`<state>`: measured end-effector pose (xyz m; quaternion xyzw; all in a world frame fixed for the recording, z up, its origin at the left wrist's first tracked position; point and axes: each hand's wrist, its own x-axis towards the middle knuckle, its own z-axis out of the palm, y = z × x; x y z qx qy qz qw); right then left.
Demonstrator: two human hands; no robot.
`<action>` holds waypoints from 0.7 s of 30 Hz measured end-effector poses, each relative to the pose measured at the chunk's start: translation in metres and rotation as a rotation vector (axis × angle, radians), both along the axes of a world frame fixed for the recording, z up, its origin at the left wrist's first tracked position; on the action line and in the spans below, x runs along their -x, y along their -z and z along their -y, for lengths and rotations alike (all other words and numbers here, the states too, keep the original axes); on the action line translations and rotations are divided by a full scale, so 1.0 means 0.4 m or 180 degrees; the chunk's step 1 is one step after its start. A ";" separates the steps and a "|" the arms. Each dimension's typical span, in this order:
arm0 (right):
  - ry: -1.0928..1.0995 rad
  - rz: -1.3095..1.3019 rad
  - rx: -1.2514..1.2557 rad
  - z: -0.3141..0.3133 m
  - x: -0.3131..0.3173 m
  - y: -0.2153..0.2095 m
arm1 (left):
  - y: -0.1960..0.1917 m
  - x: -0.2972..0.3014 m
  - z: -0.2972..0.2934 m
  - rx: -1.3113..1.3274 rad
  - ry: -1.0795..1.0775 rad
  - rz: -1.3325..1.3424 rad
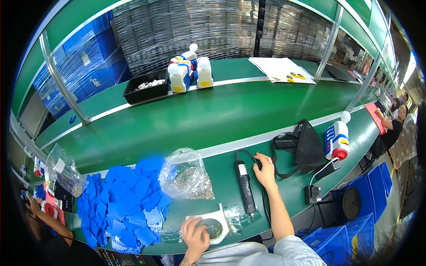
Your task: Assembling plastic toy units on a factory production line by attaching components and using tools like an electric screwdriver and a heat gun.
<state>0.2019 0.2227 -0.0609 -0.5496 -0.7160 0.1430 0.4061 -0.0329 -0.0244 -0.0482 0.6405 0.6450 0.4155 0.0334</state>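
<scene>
My left hand (195, 234) rests with bent fingers on the left side of a white plastic frame (220, 216), holding it at the table's near edge. A dark greenish area shows inside the frame. Clear tape or film lies under its sides. My right hand (265, 170) is stretched forward, fingers apart, beside the cable of a black electric screwdriver (245, 186); whether it touches the cable is hard to see. The screwdriver lies with its bit toward me. A clear plastic bag of small metal parts (191, 179) and a heap of blue plastic pieces (126, 199) are to the left.
A black bag (308, 146), a white bottle-shaped item (337, 139) and a power adapter (313, 193) lie right. On the shelf are a black tray (146, 91), more bottle-shaped items (204, 73) and white sheets (279, 68). Blue crates (330, 239) stand below right. Other people sit at both sides.
</scene>
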 end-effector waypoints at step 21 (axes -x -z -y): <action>0.0006 0.0010 -0.0044 0.000 0.002 0.002 | 0.007 0.003 0.002 -0.0007 0.0000 -0.0027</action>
